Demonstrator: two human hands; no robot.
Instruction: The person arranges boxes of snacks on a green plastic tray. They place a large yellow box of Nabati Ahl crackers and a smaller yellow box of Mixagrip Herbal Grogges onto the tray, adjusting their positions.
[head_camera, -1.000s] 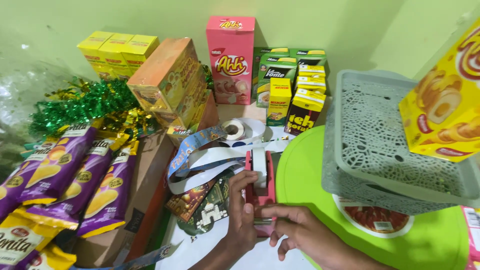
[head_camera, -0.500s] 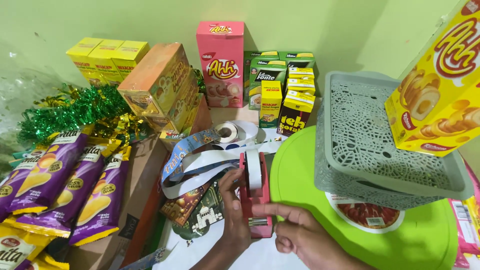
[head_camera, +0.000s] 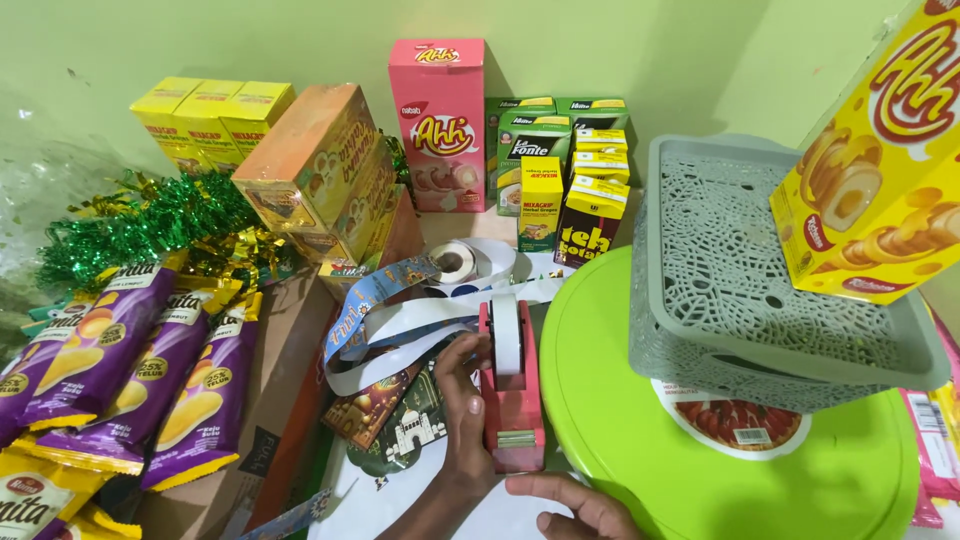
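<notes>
The left hand (head_camera: 462, 420) grips the red tape dispenser (head_camera: 512, 400), hiding its near side. The right hand (head_camera: 575, 508), cut off below, lies loosely open, seemingly holding nothing

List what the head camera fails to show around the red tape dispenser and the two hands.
- Right hand: cut off by the bottom edge.
- Left hand: its palm faces away against the tape dispenser, so the grip is unclear.
- Yellow box: cropped by the right edge.
</notes>
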